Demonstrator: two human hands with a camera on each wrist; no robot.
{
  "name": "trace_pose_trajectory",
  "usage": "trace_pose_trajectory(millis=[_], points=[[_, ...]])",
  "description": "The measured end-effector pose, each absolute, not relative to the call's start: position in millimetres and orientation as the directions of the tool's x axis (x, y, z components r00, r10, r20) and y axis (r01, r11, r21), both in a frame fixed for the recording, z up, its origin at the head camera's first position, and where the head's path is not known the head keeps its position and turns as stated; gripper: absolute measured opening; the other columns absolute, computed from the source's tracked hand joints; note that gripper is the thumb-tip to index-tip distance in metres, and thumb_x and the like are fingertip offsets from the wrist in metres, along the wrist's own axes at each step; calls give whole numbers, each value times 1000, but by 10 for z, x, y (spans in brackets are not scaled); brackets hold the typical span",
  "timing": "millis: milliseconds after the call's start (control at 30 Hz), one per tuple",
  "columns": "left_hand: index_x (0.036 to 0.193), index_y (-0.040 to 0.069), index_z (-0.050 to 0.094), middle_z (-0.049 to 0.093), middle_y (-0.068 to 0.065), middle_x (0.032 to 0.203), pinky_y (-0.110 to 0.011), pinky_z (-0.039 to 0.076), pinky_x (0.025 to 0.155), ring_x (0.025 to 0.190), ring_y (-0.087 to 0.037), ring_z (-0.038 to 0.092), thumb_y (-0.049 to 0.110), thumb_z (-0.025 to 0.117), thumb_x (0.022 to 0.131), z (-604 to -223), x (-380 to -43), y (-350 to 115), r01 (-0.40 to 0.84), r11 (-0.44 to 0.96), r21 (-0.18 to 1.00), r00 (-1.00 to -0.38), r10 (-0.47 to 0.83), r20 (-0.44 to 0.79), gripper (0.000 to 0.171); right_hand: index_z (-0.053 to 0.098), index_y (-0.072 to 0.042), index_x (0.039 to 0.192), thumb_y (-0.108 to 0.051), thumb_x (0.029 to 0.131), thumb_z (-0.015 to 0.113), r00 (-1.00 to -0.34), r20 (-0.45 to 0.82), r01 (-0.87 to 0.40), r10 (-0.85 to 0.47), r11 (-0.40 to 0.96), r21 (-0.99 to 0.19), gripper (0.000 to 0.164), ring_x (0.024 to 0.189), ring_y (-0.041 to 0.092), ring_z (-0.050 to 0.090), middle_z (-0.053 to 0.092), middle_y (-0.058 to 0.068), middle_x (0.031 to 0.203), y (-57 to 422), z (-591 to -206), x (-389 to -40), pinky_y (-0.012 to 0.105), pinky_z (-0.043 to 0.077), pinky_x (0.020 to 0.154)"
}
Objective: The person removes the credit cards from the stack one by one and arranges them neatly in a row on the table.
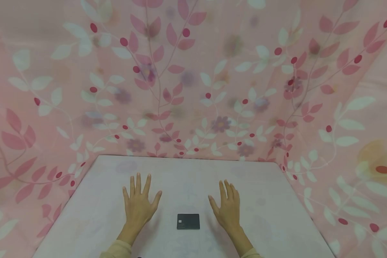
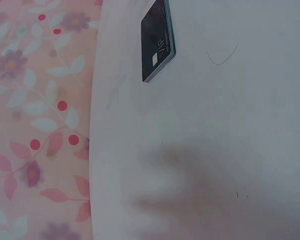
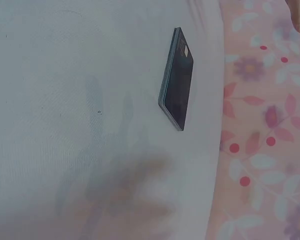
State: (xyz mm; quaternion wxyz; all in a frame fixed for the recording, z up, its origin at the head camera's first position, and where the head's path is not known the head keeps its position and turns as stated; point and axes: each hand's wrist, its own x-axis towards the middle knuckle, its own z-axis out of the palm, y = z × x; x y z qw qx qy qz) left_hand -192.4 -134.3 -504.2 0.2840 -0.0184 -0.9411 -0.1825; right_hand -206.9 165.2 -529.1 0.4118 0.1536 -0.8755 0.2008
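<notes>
A small stack of dark cards (image 1: 188, 221) lies flat on the white table (image 1: 187, 186), between the two hands. In the left wrist view the top card (image 2: 156, 42) bears a light chip square and the letters VIP. Several card edges show along the side of the stack (image 3: 177, 82) in the right wrist view. My left hand (image 1: 138, 206) hovers left of the cards with its fingers spread straight, touching nothing. To the right of the stack, my right hand (image 1: 227, 209) is also held up with extended fingers, apart from the cards.
Pink fabric (image 1: 180, 89) printed with leaves and flowers hangs behind and on both sides of the table. The table's far edge (image 1: 187, 158) meets this cloth. Soft hand shadows fall on the white surface.
</notes>
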Motion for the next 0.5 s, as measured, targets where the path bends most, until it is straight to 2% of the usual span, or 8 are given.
trace_pose_trajectory(millis=[100,267,367,500], points=[[141,13,42,29,-25,148,-66,9,106,140,-40,15,48,59,83,-5053,-1919,-1346,141,932,334,-840,-66,538,70,52,6,127,-36,84,63,-601,791,-478,-116,845,-240,61,116,44,44,53,27,125,1649,-5309,-2073,58,32,96],[138,10,47,37,-26,143,-67,16,104,137,-43,23,46,61,82,-5088,-1912,-1348,149,933,327,-830,-62,554,68,52,5,127,-27,77,70,-633,764,-503,-127,817,-281,62,115,41,46,54,23,123,1637,-5329,-2043,55,34,95],[129,6,55,52,-27,129,-65,30,97,128,-45,37,45,62,81,-5119,-1903,-1345,153,935,321,-824,-59,564,62,52,5,127,-24,76,72,-652,746,-514,-135,802,-304,62,113,39,48,54,22,122,1630,-5363,-2024,55,37,91],[115,0,62,63,-24,104,-56,45,77,103,-42,53,42,65,79,-5175,-1892,-1331,175,934,312,-801,-49,596,55,54,4,125,-23,76,73,-678,720,-520,-147,789,-328,59,111,37,49,55,20,121,1614,-5431,-2005,55,40,87]])
